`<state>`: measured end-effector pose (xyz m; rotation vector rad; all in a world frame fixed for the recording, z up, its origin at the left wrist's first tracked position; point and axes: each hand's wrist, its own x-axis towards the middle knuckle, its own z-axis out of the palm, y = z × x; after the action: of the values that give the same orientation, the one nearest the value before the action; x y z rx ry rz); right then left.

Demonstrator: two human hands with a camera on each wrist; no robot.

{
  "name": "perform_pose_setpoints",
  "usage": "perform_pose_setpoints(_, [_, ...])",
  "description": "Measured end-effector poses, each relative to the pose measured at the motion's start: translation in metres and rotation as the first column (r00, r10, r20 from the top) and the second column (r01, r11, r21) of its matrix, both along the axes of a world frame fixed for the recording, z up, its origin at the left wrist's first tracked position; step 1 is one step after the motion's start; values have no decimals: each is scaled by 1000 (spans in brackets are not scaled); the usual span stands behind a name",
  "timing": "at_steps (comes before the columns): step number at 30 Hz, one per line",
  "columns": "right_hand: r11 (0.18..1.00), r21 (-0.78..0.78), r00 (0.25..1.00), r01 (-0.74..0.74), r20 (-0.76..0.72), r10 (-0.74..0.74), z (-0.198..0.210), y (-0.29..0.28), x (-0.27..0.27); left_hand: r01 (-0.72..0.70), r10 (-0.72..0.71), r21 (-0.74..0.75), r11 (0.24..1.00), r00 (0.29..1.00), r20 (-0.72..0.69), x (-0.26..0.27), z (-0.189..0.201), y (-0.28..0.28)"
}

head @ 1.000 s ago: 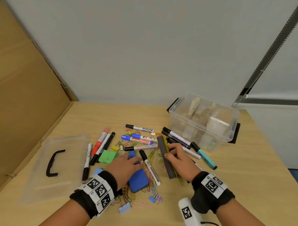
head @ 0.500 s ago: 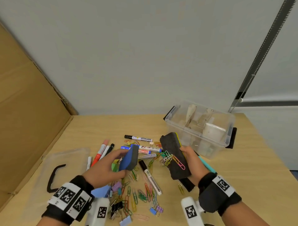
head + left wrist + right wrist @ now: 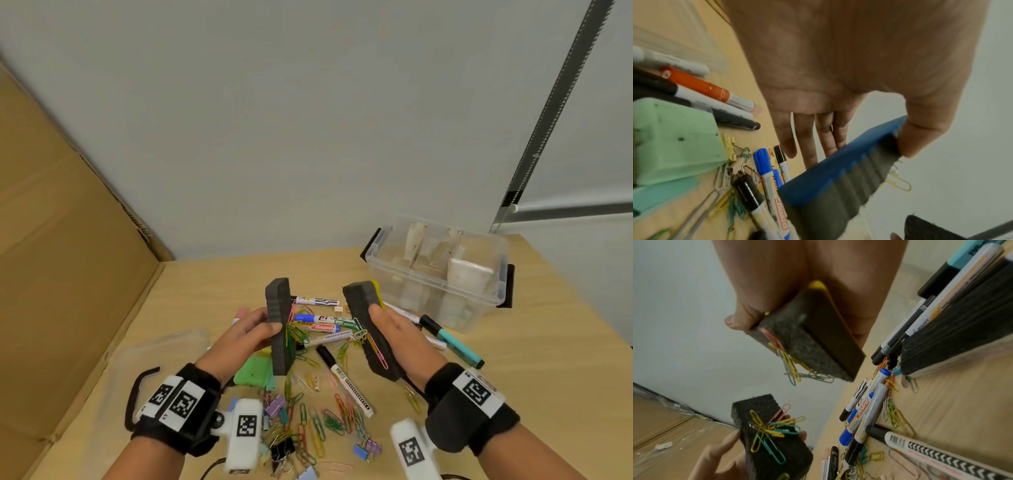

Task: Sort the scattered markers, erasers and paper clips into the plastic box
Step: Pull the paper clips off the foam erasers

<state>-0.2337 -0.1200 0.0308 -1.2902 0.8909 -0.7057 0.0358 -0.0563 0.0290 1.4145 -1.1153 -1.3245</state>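
Observation:
My left hand point(image 3: 255, 330) grips a blue-backed eraser point(image 3: 279, 325) upright above the table, thumb on its near edge. In the left wrist view this blue-backed eraser point(image 3: 838, 177) shows its blue back and grey felt. My right hand point(image 3: 390, 327) holds a yellow-backed eraser point(image 3: 366, 318), tilted, felt side facing left. Coloured paper clips cling to both felt faces point(image 3: 764, 433). Below, markers point(image 3: 322, 327) and loose paper clips point(image 3: 325, 416) lie scattered. The clear plastic box point(image 3: 411, 274) stands open at the back right.
A green eraser point(image 3: 255, 371) lies under my left wrist. The box lid point(image 3: 154, 356) rests at the left beside a cardboard wall point(image 3: 68, 274). A teal marker point(image 3: 452, 342) lies in front of the box. A black foam block point(image 3: 962, 337) lies under my right hand.
Both hands picked an eraser up off the table and raised it. The erasers now stand higher, with their felt faces turned toward each other and clips hanging from them.

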Motion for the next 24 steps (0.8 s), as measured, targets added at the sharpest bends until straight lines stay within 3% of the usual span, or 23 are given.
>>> perform_pose_setpoints(7, [985,-170,994,1,-104,-19,2,7,30,-173,191,96,980,952,-239,-2,3,-14])
perform_pose_setpoints(12, [959,-278,983,-57,-183,5,-7,17,49,-171,221,159,972,895,-388,4,-4,-12])
perform_pose_setpoints(14, [934,-329,956,-136,-290,37,-8,21,52,-167,219,153,974,867,-447,4,-6,-12])
perform_pose_setpoints(20, [807,-472,830,-356,-556,41,-8,32,41,-150,203,139,979,803,-560,-9,-8,-8])
perform_pose_setpoints(24, [636,-595,780,-491,-626,17,-6,38,35,-170,227,152,974,797,-559,-17,-12,-10])
